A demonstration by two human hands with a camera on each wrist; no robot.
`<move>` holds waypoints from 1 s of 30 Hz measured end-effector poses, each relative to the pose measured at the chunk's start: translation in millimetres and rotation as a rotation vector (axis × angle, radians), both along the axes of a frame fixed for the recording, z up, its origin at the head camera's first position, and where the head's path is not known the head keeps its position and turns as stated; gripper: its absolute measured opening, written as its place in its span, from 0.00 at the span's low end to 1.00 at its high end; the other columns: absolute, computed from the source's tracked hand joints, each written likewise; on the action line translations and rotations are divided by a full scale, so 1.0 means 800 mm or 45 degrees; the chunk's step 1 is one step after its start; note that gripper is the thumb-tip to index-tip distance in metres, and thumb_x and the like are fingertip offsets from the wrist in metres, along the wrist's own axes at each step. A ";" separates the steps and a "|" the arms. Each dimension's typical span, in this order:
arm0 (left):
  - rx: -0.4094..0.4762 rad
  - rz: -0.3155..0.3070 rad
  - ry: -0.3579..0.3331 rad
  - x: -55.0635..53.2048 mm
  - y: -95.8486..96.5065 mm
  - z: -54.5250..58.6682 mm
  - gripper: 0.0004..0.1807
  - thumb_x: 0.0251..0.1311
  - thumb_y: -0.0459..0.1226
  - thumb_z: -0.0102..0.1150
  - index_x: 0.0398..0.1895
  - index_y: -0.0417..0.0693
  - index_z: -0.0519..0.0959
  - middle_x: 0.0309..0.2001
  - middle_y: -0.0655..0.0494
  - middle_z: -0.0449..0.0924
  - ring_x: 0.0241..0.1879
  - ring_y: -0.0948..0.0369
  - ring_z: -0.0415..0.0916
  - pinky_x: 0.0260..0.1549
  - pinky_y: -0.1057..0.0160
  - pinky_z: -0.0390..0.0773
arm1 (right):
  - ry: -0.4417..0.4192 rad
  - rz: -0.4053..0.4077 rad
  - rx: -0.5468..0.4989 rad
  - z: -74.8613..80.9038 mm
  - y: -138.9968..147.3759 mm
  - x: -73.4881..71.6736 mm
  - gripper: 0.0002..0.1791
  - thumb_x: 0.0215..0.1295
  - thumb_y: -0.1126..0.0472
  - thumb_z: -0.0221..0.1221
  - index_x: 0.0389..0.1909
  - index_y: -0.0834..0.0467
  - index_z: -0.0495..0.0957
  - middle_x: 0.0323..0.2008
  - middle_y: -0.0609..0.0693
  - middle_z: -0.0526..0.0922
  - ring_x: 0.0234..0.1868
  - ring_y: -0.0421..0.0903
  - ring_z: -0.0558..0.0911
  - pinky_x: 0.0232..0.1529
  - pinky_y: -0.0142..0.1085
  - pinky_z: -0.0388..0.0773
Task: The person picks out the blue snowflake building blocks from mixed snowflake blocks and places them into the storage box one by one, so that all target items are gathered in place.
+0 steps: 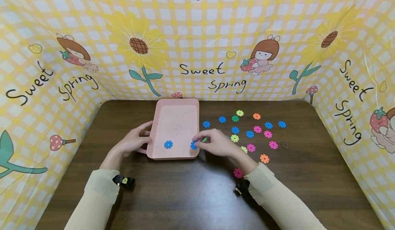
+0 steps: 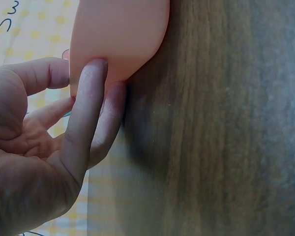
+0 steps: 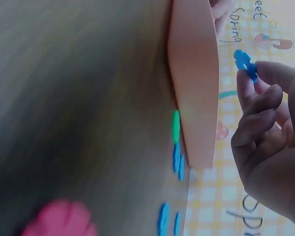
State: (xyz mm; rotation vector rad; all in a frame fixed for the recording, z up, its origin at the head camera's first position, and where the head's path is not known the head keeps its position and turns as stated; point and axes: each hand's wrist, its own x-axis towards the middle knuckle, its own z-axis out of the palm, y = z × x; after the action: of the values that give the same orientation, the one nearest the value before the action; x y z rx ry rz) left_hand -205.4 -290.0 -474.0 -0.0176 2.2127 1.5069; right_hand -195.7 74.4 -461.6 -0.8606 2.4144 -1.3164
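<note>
Cream sleeves [image 1: 287, 199] lay nearest, reaching over a dark wood-grained table [image 1: 172, 195]. Thumb and fingertips of the right hand [image 1: 216, 143] pinched a blue notched disc [image 1: 193, 145], its far part sticking out beyond the grip, above the right side of a pink tray [image 1: 179, 120]; fingers partly hid it, so its exact position over the rim was hard to judge. Extended fingers of the left hand [image 1: 133, 141] rested against the tray's smooth, rounded outer wall. Another flat, flower-like blue disc [image 1: 168, 144] lay inside; multicoloured notched discs [image 1: 257, 129] were scattered to the right.
</note>
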 end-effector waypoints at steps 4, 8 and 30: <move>0.001 0.001 0.001 0.000 -0.001 -0.001 0.45 0.70 0.30 0.55 0.86 0.56 0.48 0.69 0.29 0.64 0.51 0.45 0.81 0.36 0.47 0.88 | 0.014 -0.052 -0.063 0.001 -0.029 -0.010 0.08 0.72 0.59 0.65 0.47 0.51 0.89 0.37 0.40 0.86 0.32 0.43 0.79 0.32 0.34 0.76; 0.019 0.005 -0.005 0.002 -0.002 -0.003 0.45 0.71 0.30 0.55 0.86 0.57 0.48 0.70 0.29 0.64 0.52 0.44 0.80 0.37 0.47 0.88 | 0.007 -0.127 -0.077 0.000 -0.059 -0.018 0.07 0.70 0.60 0.66 0.46 0.54 0.89 0.36 0.40 0.86 0.40 0.39 0.81 0.38 0.34 0.78; 0.026 -0.006 -0.001 -0.001 0.000 -0.002 0.44 0.71 0.30 0.55 0.86 0.57 0.48 0.70 0.29 0.65 0.51 0.46 0.82 0.37 0.46 0.88 | -0.103 -0.382 0.099 -0.035 -0.144 -0.039 0.08 0.69 0.58 0.65 0.45 0.53 0.88 0.33 0.40 0.83 0.38 0.40 0.80 0.42 0.34 0.78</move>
State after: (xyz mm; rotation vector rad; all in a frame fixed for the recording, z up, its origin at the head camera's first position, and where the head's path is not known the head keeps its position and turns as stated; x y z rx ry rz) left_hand -206.1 -290.2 -475.4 -0.0060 2.1952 1.5264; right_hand -226.9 -41.0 -489.2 -0.4275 2.5836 -1.3149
